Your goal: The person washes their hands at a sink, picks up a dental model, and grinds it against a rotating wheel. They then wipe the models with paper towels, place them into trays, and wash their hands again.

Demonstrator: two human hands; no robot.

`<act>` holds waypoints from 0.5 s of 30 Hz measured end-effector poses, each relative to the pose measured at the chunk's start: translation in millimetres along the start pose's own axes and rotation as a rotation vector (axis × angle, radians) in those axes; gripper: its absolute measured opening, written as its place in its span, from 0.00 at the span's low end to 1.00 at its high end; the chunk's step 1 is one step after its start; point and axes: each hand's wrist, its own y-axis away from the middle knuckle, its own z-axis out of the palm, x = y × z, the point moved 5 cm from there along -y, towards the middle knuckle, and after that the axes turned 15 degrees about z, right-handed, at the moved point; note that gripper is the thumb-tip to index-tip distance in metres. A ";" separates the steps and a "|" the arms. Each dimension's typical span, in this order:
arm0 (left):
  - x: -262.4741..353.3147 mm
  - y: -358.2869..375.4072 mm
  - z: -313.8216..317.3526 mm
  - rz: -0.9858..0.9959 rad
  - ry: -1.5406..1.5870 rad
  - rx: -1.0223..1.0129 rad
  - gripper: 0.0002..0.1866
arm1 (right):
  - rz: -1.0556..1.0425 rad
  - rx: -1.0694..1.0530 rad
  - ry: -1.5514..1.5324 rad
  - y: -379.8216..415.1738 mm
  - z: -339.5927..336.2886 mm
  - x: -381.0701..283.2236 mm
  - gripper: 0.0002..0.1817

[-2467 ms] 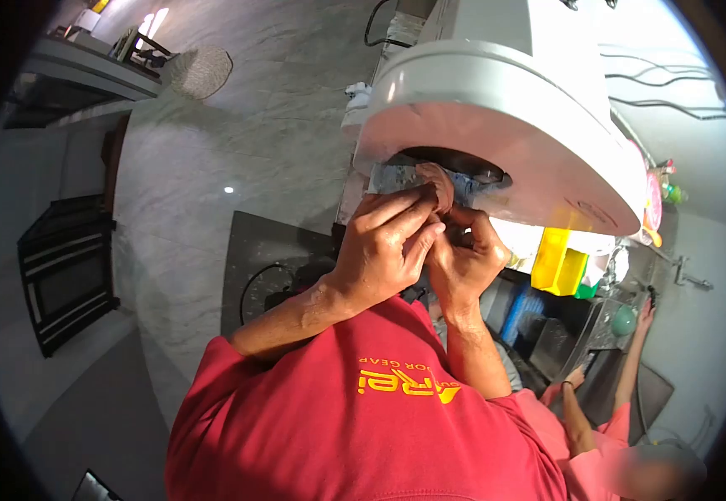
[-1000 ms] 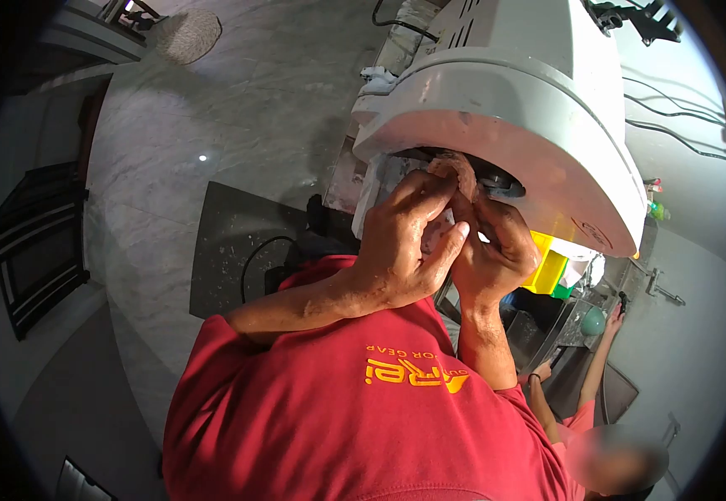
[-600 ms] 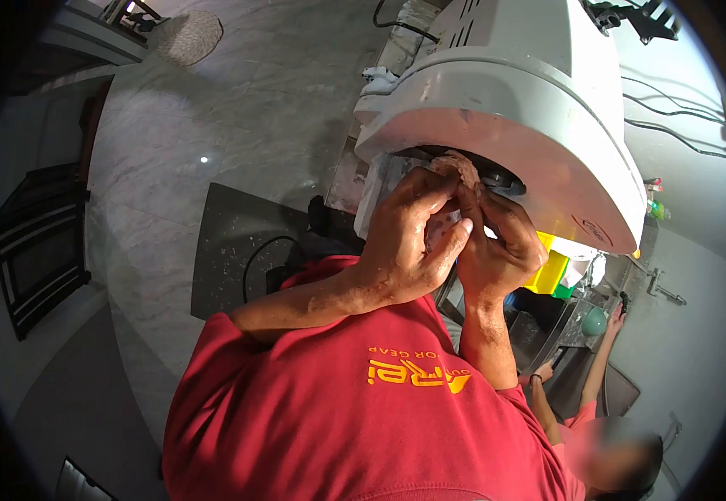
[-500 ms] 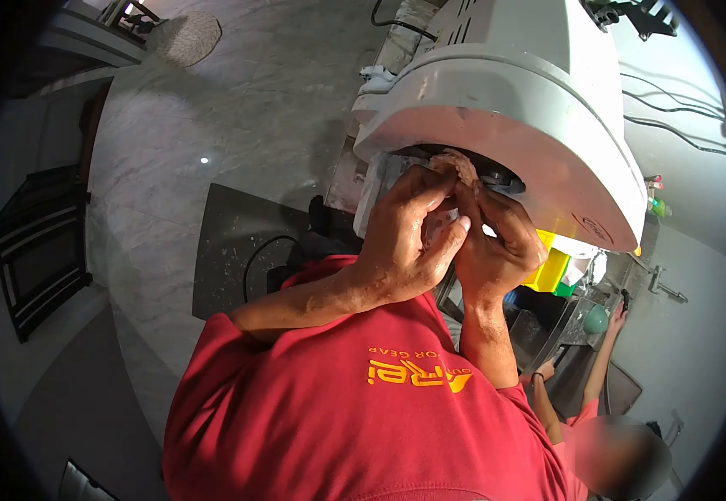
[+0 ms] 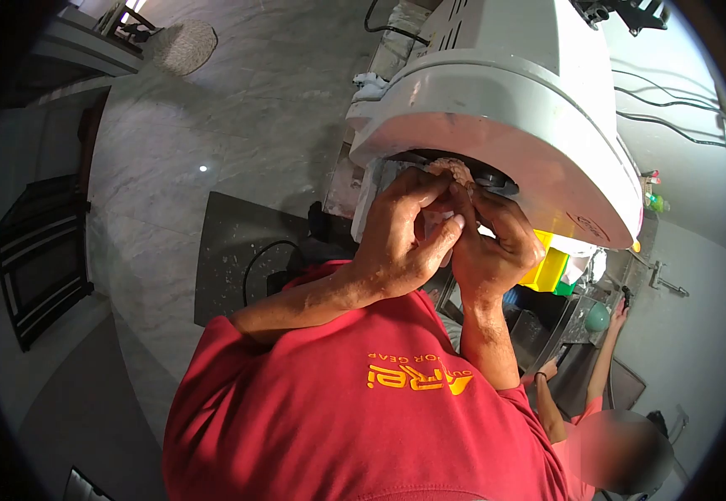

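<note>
A white machine (image 5: 480, 92) with a dark opening in its underside stands directly beyond my hands. Soft pinkish material (image 5: 453, 169), looking like ground meat, hangs at that opening. My left hand (image 5: 409, 234) has its fingertips pressed on the material, thumb bent toward the other hand. Close beside it, almost touching, my right hand (image 5: 498, 246) pinches the same material with curled fingers. Both hands look wet. Part of the material is hidden behind the fingers.
Right of my hands are a yellow bin (image 5: 548, 265) and a teal round object (image 5: 596, 317). At lower right, a co-worker's arms (image 5: 601, 359) reach over a counter. A dark mat (image 5: 233, 250) lies on the floor at left.
The view has shifted slightly. The pinkish material between my hands hangs down less than before, and a gap shows there. Both hands keep nearly the same place.
</note>
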 end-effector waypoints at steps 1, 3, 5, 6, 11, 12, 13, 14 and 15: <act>1.0 0.7 0.3 -0.021 -0.008 -0.019 0.25 | -0.031 0.001 0.015 0.9 -0.9 -1.3 0.07; 4.7 3.0 0.5 -0.062 -0.024 -0.052 0.26 | -0.098 0.001 0.045 3.1 -3.2 -3.7 0.08; 7.8 7.7 2.4 0.025 -0.050 -0.038 0.28 | -0.089 0.006 -0.024 11.5 -3.3 6.3 0.09; 7.7 8.9 3.4 0.070 -0.063 -0.030 0.28 | -0.086 0.008 -0.058 14.0 -3.9 9.6 0.10; 8.0 11.2 5.2 0.142 -0.086 -0.010 0.31 | -0.027 0.021 -0.056 19.6 -3.7 13.5 0.11; 7.4 10.0 4.6 0.134 -0.073 -0.012 0.31 | -0.058 0.031 -0.035 18.9 -2.8 14.3 0.11; 7.4 8.3 4.0 0.145 -0.073 -0.010 0.31 | -0.080 0.026 -0.025 16.6 -2.6 11.1 0.11; 7.5 7.8 3.5 0.152 -0.074 -0.007 0.31 | -0.099 0.020 -0.014 14.3 -3.4 6.2 0.11; 8.1 8.5 3.3 0.156 -0.073 -0.006 0.30 | -0.115 0.012 -0.002 13.7 -4.6 2.0 0.11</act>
